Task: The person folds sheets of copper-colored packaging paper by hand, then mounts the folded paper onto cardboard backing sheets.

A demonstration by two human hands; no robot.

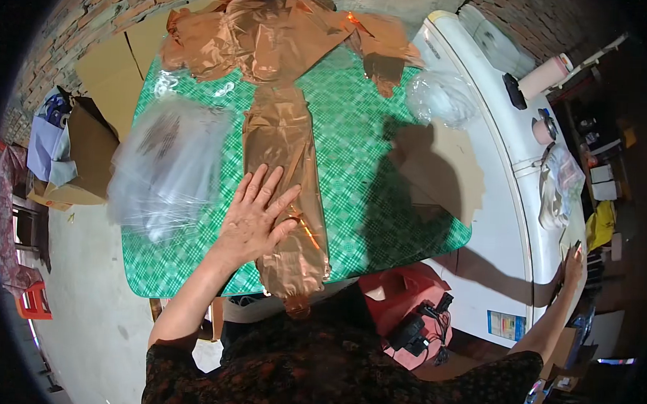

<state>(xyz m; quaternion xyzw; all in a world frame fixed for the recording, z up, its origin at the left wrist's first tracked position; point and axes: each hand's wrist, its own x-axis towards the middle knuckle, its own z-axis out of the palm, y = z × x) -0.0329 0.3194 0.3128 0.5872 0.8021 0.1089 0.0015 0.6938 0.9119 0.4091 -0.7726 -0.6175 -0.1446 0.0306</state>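
Note:
My left hand (254, 210) lies flat with its fingers spread on a long, folded strip of shiny copper-coloured plastic film, perhaps a bag (279, 135). The strip runs down the green checked tabletop (350, 160), and its near end hangs over the front edge. Far out to the right, beside the white appliance, my right hand (574, 267) has its fingers drawn together around something small and dark that I cannot make out. More crumpled copper-coloured film (262, 37) is heaped at the table's far end. A stack of clear plastic bags (170, 166) rests left of the strip.
A white appliance like a refrigerator (491, 253) stands along the table's right side, with a pink cylinder (545, 76) on it. Clear crumpled plastic (440, 99) and brown cardboard (451, 171) lie at the right. A red bag with black cables (412, 321) sits below; a cardboard box (87, 152) is left.

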